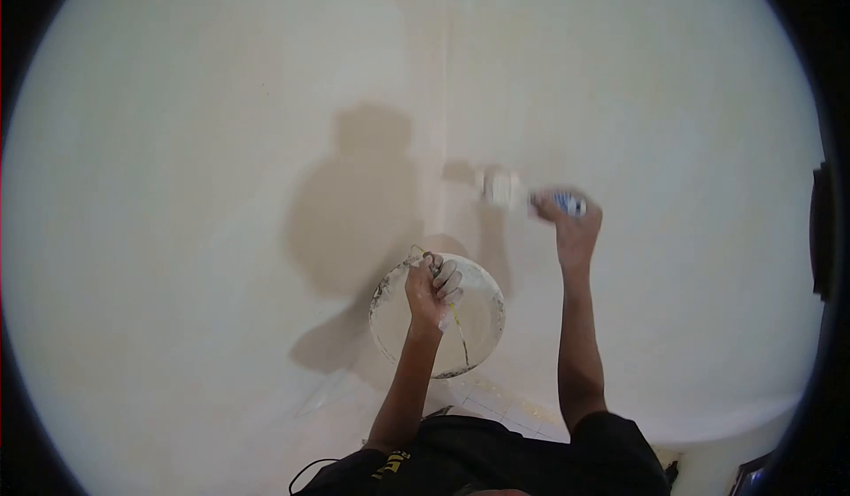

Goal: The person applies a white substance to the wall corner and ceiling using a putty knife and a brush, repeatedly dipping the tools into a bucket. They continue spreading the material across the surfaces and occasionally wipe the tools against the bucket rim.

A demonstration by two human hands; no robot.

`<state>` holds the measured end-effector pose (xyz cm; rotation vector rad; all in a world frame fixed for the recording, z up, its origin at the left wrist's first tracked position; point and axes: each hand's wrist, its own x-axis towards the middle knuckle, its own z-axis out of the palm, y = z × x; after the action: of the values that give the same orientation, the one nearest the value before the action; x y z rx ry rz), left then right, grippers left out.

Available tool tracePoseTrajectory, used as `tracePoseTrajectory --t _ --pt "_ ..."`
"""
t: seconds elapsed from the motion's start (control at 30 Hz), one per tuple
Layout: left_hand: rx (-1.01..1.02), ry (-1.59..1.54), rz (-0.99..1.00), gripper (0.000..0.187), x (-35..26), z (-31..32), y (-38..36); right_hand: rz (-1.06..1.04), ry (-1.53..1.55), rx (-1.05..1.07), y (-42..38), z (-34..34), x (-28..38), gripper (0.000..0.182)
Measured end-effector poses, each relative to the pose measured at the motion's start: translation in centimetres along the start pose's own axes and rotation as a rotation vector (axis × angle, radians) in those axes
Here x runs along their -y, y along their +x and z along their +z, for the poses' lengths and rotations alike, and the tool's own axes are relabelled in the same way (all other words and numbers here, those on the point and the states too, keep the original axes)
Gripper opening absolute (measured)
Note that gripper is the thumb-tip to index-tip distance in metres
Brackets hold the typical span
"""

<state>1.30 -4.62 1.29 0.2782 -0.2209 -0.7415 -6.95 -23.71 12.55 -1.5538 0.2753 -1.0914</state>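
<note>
Head view, right hand [577, 217]: fingers closed around the handle of a brush, palm side hard to read through motion blur.
Brush [498, 188]: out to the left of the right grip, head pale and blurred, a blue and white patch showing on the handle inside the fist; whether the bristles touch the wall, I cannot tell.
Left hand [432, 290]: lower than the right grip and well to its left, fingers curled narrow around the bucket's handle, with pale smears on the knuckles.
Bucket handle [461, 341]: thin, running from the left grip down to the near rim, with a small loop showing above the fist.
Bucket [498, 294]: round and pale, directly beneath the left grip, dark crusted marks along its rim.
Wall [691, 142]: cream, patchy, beyond both grips; a faint upright line rises above the left one.
Shadow [354, 204]: large and brown on the wall, up and left of the left grip.
Shirt [496, 461]: black, below both grips, yellow lettering near the left sleeve.
</note>
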Motion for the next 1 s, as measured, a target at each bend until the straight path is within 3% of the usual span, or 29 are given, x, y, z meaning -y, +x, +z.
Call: tracePoseTrajectory --t 0.07,0.13,0.2,0.33,0.53,0.7,0.9,0.97,1.0 --pt "-0.016 -0.001 -0.008 0.024 0.2 -0.2 -0.2 -0.2 0.07 -0.066 5.4 2.4 0.5 0.011" --pt "-0.029 -0.033 -0.067 0.023 -0.6 1.8 -0.6 -0.38 0.007 -0.147 10.5 5.1 5.1 0.014" --pt "-0.079 -0.046 -0.06 0.021 -0.5 1.8 -0.7 -0.774 -0.105 -0.202 16.2 7.3 5.5 0.014" --pt "-0.079 0.008 -0.083 0.021 -0.2 1.5 -0.7 -0.806 -0.086 -0.323 22.6 10.5 9.1 0.013" --pt "-0.091 -0.012 -0.092 0.02 0.1 1.9 0.5 -0.881 -0.28 -0.397 25.8 9.2 6.4 0.015" --pt "-0.077 -0.032 -0.117 0.021 0.0 2.1 1.0 -0.818 -0.501 -0.177 23.7 9.3 -1.7 0.015" --pt "-0.094 -0.039 -0.09 0.022 0.0 2.1 0.6 -0.518 -0.726 0.165 20.9 9.3 -1.2 0.016" --pt "-0.094 -0.025 -0.106 0.022 -0.3 2.0 0.2 -0.979 -0.888 0.0 25.6 10.3 -3.1 0.018" --pt "-0.088 -0.016 -0.115 0.022 -0.4 2.1 0.2 -0.87 -0.804 0.027 25.5 10.7 0.9 0.017"
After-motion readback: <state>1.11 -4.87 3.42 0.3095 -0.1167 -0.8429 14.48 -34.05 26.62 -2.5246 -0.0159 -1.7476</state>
